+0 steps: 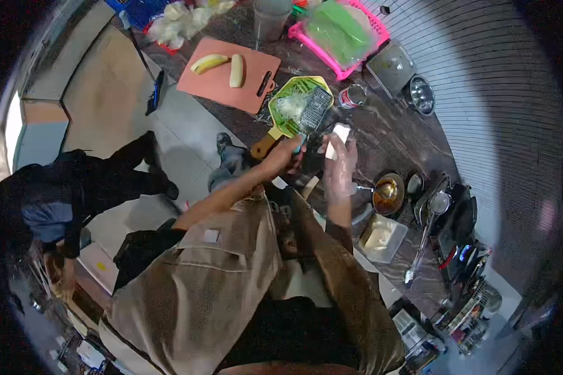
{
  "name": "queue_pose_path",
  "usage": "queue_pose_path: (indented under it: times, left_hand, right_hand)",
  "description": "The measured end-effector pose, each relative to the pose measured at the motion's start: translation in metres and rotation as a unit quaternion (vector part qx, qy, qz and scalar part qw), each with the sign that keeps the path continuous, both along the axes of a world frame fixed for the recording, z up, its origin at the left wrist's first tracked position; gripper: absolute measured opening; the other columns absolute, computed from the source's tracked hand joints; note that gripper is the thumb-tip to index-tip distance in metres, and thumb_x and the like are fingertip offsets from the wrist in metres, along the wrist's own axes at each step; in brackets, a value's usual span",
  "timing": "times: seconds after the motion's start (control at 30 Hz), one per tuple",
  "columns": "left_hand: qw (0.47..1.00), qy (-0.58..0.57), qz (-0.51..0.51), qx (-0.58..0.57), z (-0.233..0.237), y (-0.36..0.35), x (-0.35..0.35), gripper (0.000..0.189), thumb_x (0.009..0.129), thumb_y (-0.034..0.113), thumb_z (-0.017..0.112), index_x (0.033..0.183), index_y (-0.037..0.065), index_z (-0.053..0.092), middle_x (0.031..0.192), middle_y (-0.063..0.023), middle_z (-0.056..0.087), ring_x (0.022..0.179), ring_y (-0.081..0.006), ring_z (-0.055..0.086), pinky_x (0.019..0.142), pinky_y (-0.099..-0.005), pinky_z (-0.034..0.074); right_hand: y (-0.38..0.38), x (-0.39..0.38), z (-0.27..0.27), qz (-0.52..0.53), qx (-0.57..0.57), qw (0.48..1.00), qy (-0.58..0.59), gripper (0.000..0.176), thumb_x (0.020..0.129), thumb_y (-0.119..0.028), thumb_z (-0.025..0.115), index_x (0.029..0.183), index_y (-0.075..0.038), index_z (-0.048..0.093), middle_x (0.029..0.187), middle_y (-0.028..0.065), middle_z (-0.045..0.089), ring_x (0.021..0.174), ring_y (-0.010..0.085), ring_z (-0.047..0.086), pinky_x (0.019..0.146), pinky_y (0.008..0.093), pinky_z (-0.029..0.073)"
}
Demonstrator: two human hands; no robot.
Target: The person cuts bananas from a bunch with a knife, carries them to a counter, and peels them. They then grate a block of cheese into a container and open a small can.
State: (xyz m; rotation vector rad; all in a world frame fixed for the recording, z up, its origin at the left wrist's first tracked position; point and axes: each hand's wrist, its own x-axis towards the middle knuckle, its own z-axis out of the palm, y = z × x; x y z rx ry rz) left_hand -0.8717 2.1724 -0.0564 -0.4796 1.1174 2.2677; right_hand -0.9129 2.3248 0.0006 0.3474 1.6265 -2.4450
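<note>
My left hand [284, 156] is closed around the teal handle of a metal grater [317, 107]. The grater leans in a yellow-rimmed green tray [279, 130], beside a heap of pale shreds [291, 105]. To the right of the handle, my right hand [340, 169], in a clear plastic glove, grips a white block [338, 141], apart from the grater. Above left, two peeled bananas [236, 70] lie on a pink cutting board [218, 94]. An open can [353, 95] stands right of the tray.
A pink basket [381, 30] with green plastic stands at the back. To the right are a pan of brown sauce [388, 194], a container with a pale block [383, 238], a metal bowl [420, 95] and a lit stove [464, 253]. Another person [50, 194] bends at the left.
</note>
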Motion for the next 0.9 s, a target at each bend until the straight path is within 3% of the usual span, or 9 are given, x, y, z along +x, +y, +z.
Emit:
queue_pose_path:
  times: [0.13, 0.2, 0.27, 0.33, 0.47, 0.53, 0.63, 0.8, 0.9]
  left_hand:
    - [1.000, 0.023, -0.020, 0.009, 0.001, -0.009, -0.009, 0.052, 0.096, 0.058, 0.037, 0.096, 0.009, 0.055, 0.074, -0.0031, 0.051, 0.061, -0.0120, 0.048, 0.059, -0.0281, 0.041]
    - [0.985, 0.091, -0.015, -0.145, -0.010, -0.006, -0.014, 0.047, 0.099, 0.053, 0.038, 0.099, 0.010, 0.057, 0.078, -0.0031, 0.052, 0.065, -0.0122, 0.049, 0.062, -0.0272, 0.042]
    - [0.986, 0.127, 0.042, -0.096, -0.042, 0.007, -0.019, 0.034, 0.100, 0.041, 0.044, 0.104, 0.009, 0.057, 0.081, -0.0052, 0.053, 0.070, -0.0126, 0.050, 0.065, -0.0289, 0.044]
    - [0.877, 0.306, 0.099, -0.356, -0.024, 0.001, -0.023, 0.026, 0.100, 0.034, 0.048, 0.099, 0.008, 0.051, 0.071, -0.0009, 0.048, 0.061, -0.0106, 0.045, 0.055, -0.0274, 0.038]
    - [0.938, 0.197, 0.000, -0.286, 0.017, -0.015, -0.029, 0.019, 0.098, 0.021, 0.053, 0.103, 0.004, 0.048, 0.076, -0.0027, 0.052, 0.067, -0.0115, 0.052, 0.059, -0.0286, 0.042]
    - [0.947, 0.230, 0.032, -0.223, -0.007, -0.005, -0.029, 0.017, 0.098, 0.016, 0.053, 0.107, 0.003, 0.047, 0.078, -0.0046, 0.056, 0.070, -0.0118, 0.054, 0.062, -0.0275, 0.044]
    - [0.896, 0.308, 0.084, -0.310, -0.002, -0.003, -0.028, 0.023, 0.100, 0.027, 0.048, 0.108, 0.007, 0.056, 0.084, -0.0006, 0.060, 0.069, -0.0072, 0.054, 0.061, -0.0277, 0.045]
    - [0.973, 0.118, 0.069, -0.188, -0.009, -0.008, -0.032, 0.029, 0.100, 0.026, 0.048, 0.101, 0.000, 0.061, 0.074, -0.0044, 0.052, 0.077, -0.0129, 0.053, 0.071, -0.0279, 0.045]
    - [0.957, 0.161, 0.040, -0.240, -0.019, -0.013, -0.032, 0.035, 0.101, 0.035, 0.043, 0.113, 0.007, 0.060, 0.086, -0.0051, 0.061, 0.084, -0.0151, 0.056, 0.075, -0.0324, 0.046]
  right_hand:
    - [-0.013, -0.018, 0.003, 0.013, 0.022, 1.000, -0.001, 0.028, 0.087, -0.013, 0.066, 0.109, -0.003, 0.052, 0.087, 0.0082, 0.064, 0.069, 0.0124, 0.057, 0.062, 0.0259, 0.048]
    - [-0.021, -0.024, 0.008, -0.042, 0.006, 0.999, -0.035, 0.032, 0.087, -0.017, 0.066, 0.113, -0.002, 0.054, 0.089, 0.0092, 0.064, 0.071, 0.0136, 0.058, 0.065, 0.0264, 0.048]
    - [-0.016, -0.029, 0.008, -0.043, -0.009, 0.999, -0.012, 0.040, 0.091, -0.026, 0.059, 0.116, 0.005, 0.053, 0.095, 0.0137, 0.062, 0.083, 0.0230, 0.062, 0.075, 0.0358, 0.049]
    - [-0.012, -0.038, -0.006, -0.104, -0.052, 0.993, -0.023, 0.040, 0.092, -0.028, 0.059, 0.116, 0.004, 0.053, 0.094, 0.0142, 0.062, 0.081, 0.0229, 0.062, 0.071, 0.0355, 0.049]
    - [-0.002, -0.040, -0.017, -0.055, -0.088, 0.994, -0.024, 0.037, 0.091, -0.028, 0.061, 0.113, 0.001, 0.053, 0.092, 0.0145, 0.063, 0.075, 0.0205, 0.061, 0.065, 0.0325, 0.049]
    - [0.002, -0.039, -0.033, -0.017, 0.253, 0.967, -0.006, 0.043, 0.090, -0.027, 0.063, 0.118, 0.003, 0.050, 0.099, 0.0125, 0.061, 0.087, 0.0201, 0.061, 0.077, 0.0296, 0.050]
    - [-0.014, -0.037, -0.017, 0.032, 0.280, 0.956, 0.076, 0.038, 0.088, -0.018, 0.066, 0.115, 0.003, 0.048, 0.097, 0.0121, 0.061, 0.084, 0.0166, 0.059, 0.075, 0.0299, 0.049]
    - [-0.022, -0.031, 0.000, 0.026, 0.392, 0.909, 0.140, 0.030, 0.091, -0.012, 0.062, 0.114, 0.001, 0.050, 0.090, 0.0093, 0.062, 0.077, 0.0143, 0.057, 0.069, 0.0282, 0.049]
    - [-0.018, -0.026, -0.004, 0.012, 0.346, 0.931, 0.112, 0.025, 0.094, -0.012, 0.058, 0.114, 0.000, 0.050, 0.094, 0.0080, 0.060, 0.075, 0.0140, 0.057, 0.068, 0.0268, 0.048]
